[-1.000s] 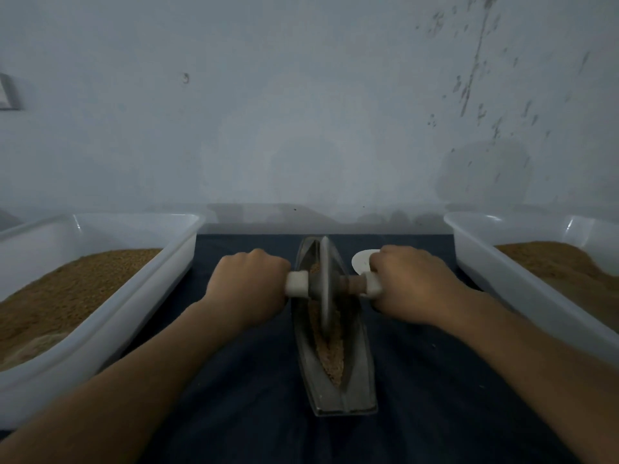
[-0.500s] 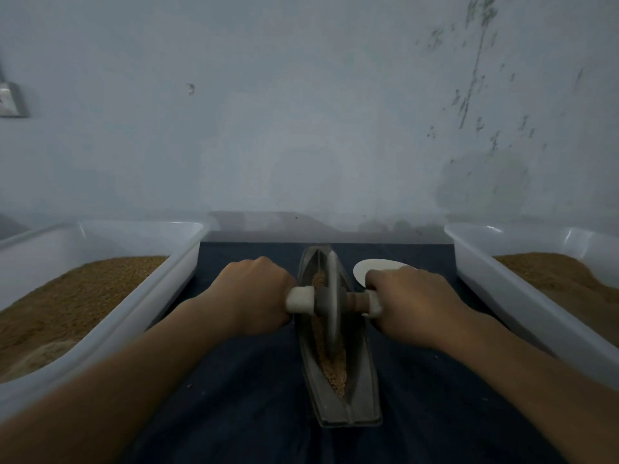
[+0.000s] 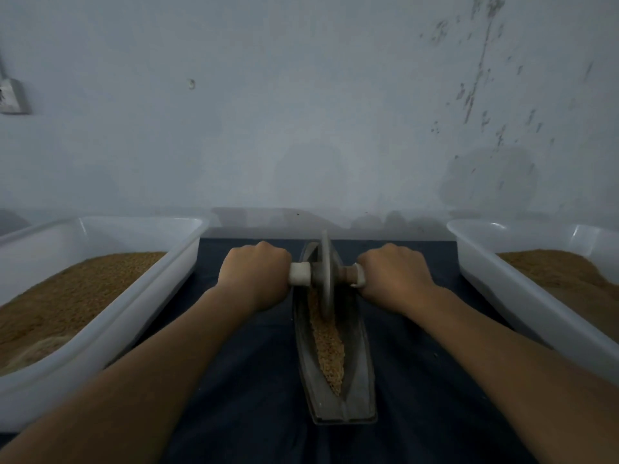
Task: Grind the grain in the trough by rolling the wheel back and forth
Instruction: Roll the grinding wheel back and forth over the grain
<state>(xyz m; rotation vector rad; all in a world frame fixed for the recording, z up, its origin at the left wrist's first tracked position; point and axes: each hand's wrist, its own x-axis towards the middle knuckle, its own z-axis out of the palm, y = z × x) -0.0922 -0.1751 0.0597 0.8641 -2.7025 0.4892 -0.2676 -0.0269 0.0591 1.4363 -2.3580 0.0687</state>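
Your left hand (image 3: 254, 276), right hand (image 3: 395, 272) each grip axle handle (image 3: 299, 277); wheel (image 3: 325, 259) upright between them at trough (image 3: 363, 380) far end; grain (image 3: 330, 353) lies nearer you.

Trough (image 3: 361, 380), centre: dull grey metal, matt, scuffed. Wheel (image 3: 325, 272): same grey metal, thin disc, no shine. Axle (image 3: 346, 272): brownish, rusted metal or wood, cannot tell; smooth white sleeves at both ends. Grain (image 3: 330, 349) in trough: tan, coarse, gritty. Cloth (image 3: 254, 396) beneath: dark blue, matt, soft creases. Left tray (image 3: 134, 316), right tray (image 3: 522, 296): white plastic, smooth, faint gloss on rims. Wall (image 3: 301, 112): pale paint, matt, chipped at upper right.
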